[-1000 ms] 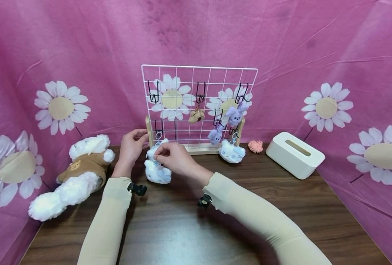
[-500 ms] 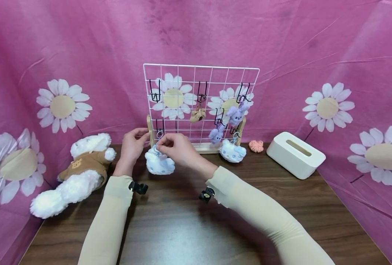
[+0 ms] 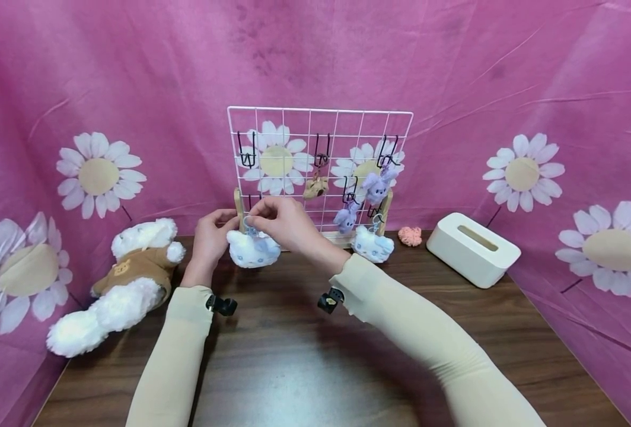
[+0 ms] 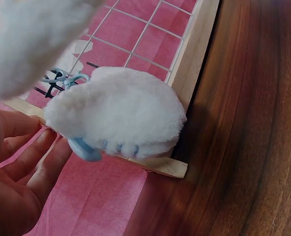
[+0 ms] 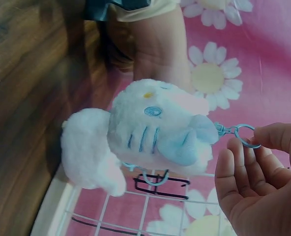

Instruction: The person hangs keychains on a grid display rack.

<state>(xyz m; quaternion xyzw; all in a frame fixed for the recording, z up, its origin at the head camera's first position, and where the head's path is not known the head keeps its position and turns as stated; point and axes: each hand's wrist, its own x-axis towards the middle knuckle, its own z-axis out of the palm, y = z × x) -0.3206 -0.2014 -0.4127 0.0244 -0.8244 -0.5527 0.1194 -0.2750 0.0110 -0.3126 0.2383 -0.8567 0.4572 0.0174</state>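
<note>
My right hand [image 3: 283, 222] pinches the ring [image 5: 247, 136] of a white cat plush keychain [image 5: 158, 128] with a blue bow. The plush hangs before the lower left of a white wire grid rack [image 3: 310, 109]. Behind it, a second white plush keychain [image 4: 121, 113] hangs by a blue ring at a black hook [image 5: 160, 184]; the head view hides it. At the rack's left wooden post [image 3: 238, 204], my left hand [image 3: 213, 240] holds the post between thumb and fingers. The left wrist view shows its fingertips against the wood.
Purple rabbit keychains [image 3: 378, 185] and a brown plush keychain [image 3: 316, 187] hang on the rack. A white cat plush [image 3: 371, 244] hangs lower right. Further right lie a pink lump [image 3: 410, 236] and a white tissue box [image 3: 474, 250]. A white plush toy [image 3: 139, 273] lies left.
My right hand has raised the cat plush keychain from near the tabletop to in front of the lower left hook, covering the plush behind. The left hand has stayed at the post.
</note>
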